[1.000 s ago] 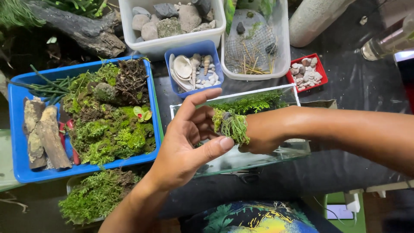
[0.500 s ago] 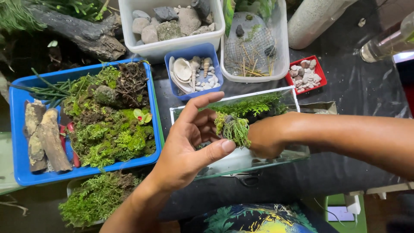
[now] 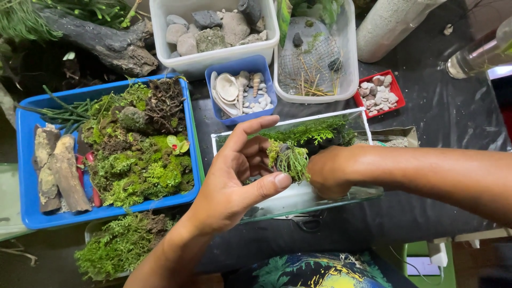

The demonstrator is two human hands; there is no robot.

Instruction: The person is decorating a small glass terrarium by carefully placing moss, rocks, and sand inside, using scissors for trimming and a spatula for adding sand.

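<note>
A small clump of green moss with trailing strands (image 3: 291, 158) hangs just above a clear glass tank (image 3: 320, 192). My right hand (image 3: 326, 172) reaches in from the right and pinches the clump from behind; its fingers are mostly hidden. My left hand (image 3: 234, 178) is cupped in front of the clump with fingers spread, thumb tip next to the moss and index finger stretched over the tank's rim. More green moss (image 3: 314, 130) lies along the tank's far side.
A blue tray (image 3: 29, 213) at left holds moss, bark pieces and twigs. Behind the tank stand a small blue box of shells (image 3: 241, 93), a white bin of rocks (image 3: 213, 26), a clear bin with mesh (image 3: 314, 58) and a red dish of pebbles (image 3: 380, 92). Loose moss (image 3: 120, 245) lies near left.
Both hands stay at the tank holding the moss clump. The left hand's fingers have shifted slightly, with the index finger stretching a little further over the rim.
</note>
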